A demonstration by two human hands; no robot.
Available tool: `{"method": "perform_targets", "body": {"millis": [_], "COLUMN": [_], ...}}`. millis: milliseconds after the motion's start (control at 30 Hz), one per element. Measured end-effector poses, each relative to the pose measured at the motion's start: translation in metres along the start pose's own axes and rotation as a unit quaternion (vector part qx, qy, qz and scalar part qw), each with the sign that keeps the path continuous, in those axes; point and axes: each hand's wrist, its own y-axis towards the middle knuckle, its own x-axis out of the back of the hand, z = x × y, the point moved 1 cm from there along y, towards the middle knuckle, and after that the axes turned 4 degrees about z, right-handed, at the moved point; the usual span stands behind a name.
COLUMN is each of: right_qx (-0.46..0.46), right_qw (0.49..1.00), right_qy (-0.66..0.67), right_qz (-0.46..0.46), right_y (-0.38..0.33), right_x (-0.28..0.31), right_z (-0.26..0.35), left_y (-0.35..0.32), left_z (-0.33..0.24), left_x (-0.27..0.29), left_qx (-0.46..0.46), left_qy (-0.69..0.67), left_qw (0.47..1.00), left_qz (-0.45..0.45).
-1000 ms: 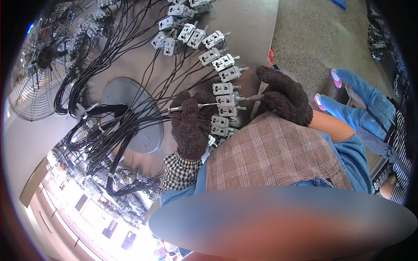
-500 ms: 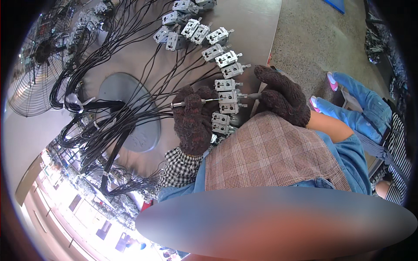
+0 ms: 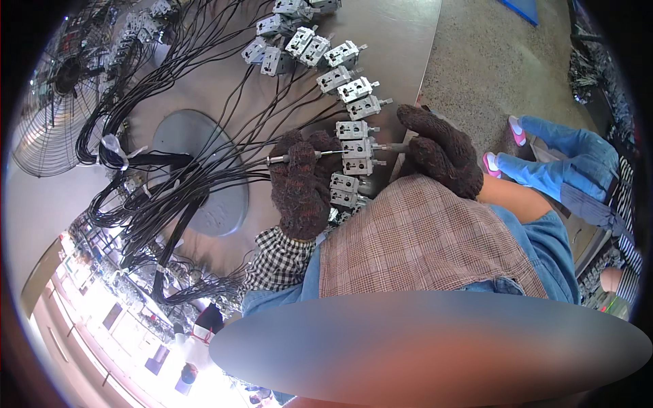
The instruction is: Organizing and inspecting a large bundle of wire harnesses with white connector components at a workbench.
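Both my hands wear dark knitted gloves. My left hand point(image 3: 301, 183) is closed around a thin metal rod-like tool point(image 3: 282, 159), whose end sticks out to the left. The tool runs toward a small grey metal switch unit point(image 3: 356, 147) in a curved row of like units point(image 3: 340, 80) on the metal table point(image 3: 394, 34). My right hand point(image 3: 439, 149) rests at the table's edge, touching the right side of that unit, fingers curled. Whether it grips the unit is hidden.
Black wires point(image 3: 183, 156) fan from the units across the table to bundles at the left. A round grey disc point(image 3: 197, 177) lies under them. A standing fan point(image 3: 58, 102) is at far left. Another person's blue-trousered legs point(image 3: 564, 163) are at right on the concrete floor.
The view has shifted slightly, so the table and units sit a little higher and further right. Both hands stay on the same unit with the tool.
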Motion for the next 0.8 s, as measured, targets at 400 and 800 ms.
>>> {"method": "perform_targets", "body": {"millis": [400,800], "right_qx": [0.012,-0.048], "right_qw": [0.993,0.989], "right_qy": [-0.11,-0.12], "right_qz": [0.034,0.068], "right_y": [0.008,-0.002], "right_x": [0.004,0.001], "right_z": [0.026,0.011], "left_y": [-0.014,-0.004], "left_z": [0.002,0.016], "left_x": [0.01,-0.009], "left_qx": [-0.283,-0.151], "left_qy": [0.747,0.397], "left_qw": [0.602,0.903], "left_qz": [-0.012,0.065]}}
